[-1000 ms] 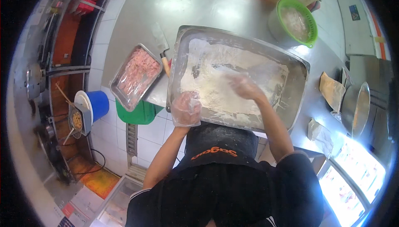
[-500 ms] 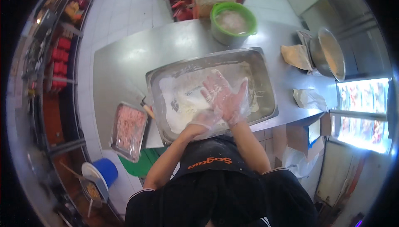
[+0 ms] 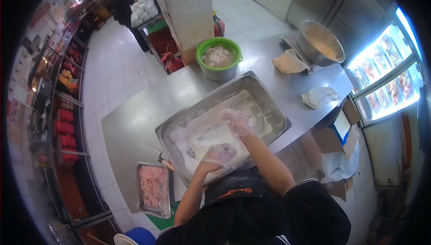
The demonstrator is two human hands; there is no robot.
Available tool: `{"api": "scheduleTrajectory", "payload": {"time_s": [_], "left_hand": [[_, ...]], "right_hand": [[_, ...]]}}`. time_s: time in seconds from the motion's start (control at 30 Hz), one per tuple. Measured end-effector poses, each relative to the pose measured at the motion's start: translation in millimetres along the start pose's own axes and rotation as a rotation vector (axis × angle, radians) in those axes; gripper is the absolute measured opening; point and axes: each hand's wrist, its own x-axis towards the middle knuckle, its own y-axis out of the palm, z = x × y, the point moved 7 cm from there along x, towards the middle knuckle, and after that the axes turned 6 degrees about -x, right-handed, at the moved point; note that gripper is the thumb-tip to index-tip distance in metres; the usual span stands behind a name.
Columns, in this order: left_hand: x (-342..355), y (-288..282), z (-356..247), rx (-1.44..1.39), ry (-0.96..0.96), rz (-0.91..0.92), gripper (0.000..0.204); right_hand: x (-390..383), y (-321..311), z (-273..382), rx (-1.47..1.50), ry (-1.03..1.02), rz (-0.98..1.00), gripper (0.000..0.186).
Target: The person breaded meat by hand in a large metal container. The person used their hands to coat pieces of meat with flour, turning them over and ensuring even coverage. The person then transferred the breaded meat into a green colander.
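Note:
A deep metal tray (image 3: 173, 155) lies aslant in front of me, with white flour (image 3: 220, 133) spread over its bottom. Both my hands are in clear plastic gloves and held apart over the flour. My left hand (image 3: 218, 155) is near the tray's close side, open and loosely cupped; its fingertips are partly hidden. Farther in and to the right, my right hand (image 3: 239, 123) has its fingers loosely bent and slightly blurred. White flour dusts its glove. I see nothing held in either hand.
Left of the tray stands a smaller metal tray of pink raw meat (image 3: 153, 186), beside a wooden handle (image 3: 168, 164). Beyond it sits a green colander (image 3: 218, 43) in a pot. A steel bowl (image 3: 321, 43), brown bag (image 3: 289, 62) and white bag (image 3: 319, 97) are at right.
My hands have come apart. The right has turned from its spread, palm-up pose and bent its fingers; the left no longer touches its wrist. The view has tilted and turned.

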Motion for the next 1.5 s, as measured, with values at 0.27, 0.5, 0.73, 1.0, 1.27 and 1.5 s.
{"api": "scheduleTrajectory", "payload": {"time_s": [0.27, 0.5, 0.73, 1.0, 1.27, 1.5], "left_hand": [[14.9, -51.0, 42.7, -1.998, 0.100, -0.580, 0.096], [26.7, -60.2, 56.7, -2.025, 0.350, -0.772, 0.130], [30.8, -65.6, 42.2, -2.011, 0.264, -0.772, 0.132], [27.1, -78.9, 42.3, -1.904, 0.229, -0.786, 0.131], [33.4, -67.6, 64.2, -1.853, 0.237, -0.744, 0.116], [23.1, -74.2, 69.9, -1.888, 0.278, -0.690, 0.097]], "right_hand": [[-28.1, 14.3, -27.9, -0.721, -0.493, -0.006, 0.050], [-73.2, 49.7, -34.7, -0.449, -0.082, 0.383, 0.053], [-124.9, 66.7, 1.1, -0.532, -0.160, 0.716, 0.046], [-142.8, 56.3, 68.2, -0.787, -0.528, 0.177, 0.031], [-138.5, 80.8, 64.7, -1.034, -0.923, 0.014, 0.027], [-160.8, 94.1, 82.1, -1.075, -1.012, 0.336, 0.021]]}}
